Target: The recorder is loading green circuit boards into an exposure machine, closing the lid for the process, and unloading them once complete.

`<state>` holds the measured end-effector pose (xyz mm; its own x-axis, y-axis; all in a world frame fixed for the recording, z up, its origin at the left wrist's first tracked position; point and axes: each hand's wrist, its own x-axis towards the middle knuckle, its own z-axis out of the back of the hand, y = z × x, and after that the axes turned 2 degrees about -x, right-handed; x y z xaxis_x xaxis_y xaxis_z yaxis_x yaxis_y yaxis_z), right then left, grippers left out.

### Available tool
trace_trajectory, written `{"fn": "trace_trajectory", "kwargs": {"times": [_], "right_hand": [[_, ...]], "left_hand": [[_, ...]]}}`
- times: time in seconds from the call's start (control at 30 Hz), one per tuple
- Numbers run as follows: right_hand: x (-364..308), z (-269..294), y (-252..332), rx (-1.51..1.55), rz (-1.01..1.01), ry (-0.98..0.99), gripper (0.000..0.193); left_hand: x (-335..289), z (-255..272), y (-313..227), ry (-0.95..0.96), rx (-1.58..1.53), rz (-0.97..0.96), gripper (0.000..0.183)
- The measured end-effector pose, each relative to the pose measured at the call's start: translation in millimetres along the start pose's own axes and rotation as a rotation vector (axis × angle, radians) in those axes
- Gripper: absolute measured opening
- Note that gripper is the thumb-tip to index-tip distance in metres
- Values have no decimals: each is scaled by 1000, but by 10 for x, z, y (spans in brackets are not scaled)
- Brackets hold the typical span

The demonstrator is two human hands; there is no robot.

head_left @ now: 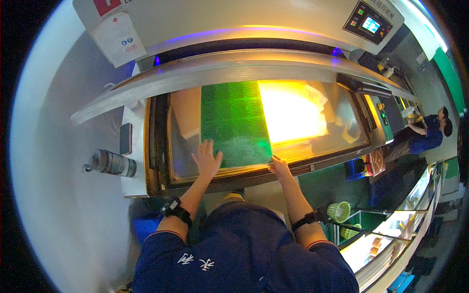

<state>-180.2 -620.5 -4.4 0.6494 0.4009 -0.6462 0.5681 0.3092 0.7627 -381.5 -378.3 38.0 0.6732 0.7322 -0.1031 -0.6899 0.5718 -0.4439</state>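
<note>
A green panel [234,124] with fine rows of printed pattern, resembling a circuit board panel, lies on the glass bed [188,161] of a large exposure machine. My left hand [208,160] is open, its fingers spread at the panel's near left edge, the fingertips overlapping it. At the near right corner, my right hand [279,166] pinches the panel between thumb and fingers. Bright yellow light [293,117] shines through the glass just right of the panel.
A metal bar [234,71] crosses above the bed's far side. On the left ledge are a phone [126,138] and a dark bottle [113,162]. A control screen [371,25] is at upper right. Another person [430,134] stands at far right; green baskets [338,212] are at lower right.
</note>
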Motion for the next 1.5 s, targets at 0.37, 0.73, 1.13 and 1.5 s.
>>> {"fn": "trace_trajectory", "kwargs": {"times": [0.37, 0.73, 1.13, 1.5], "right_hand": [[-2089, 652, 3354, -875, 1901, -819, 57], [-1918, 1148, 2322, -1445, 1103, -349, 27], [-381, 1296, -225, -1993, 65, 179, 45], [-548, 1439, -268, -1809, 270, 134, 43]], "left_hand": [[-242, -681, -143, 219, 355, -244, 74], [-685, -768, -741, 319, 20, -441, 83], [27, -488, -536, 643, -114, -426, 70], [334, -775, 6, -30, 333, -145, 63]]}}
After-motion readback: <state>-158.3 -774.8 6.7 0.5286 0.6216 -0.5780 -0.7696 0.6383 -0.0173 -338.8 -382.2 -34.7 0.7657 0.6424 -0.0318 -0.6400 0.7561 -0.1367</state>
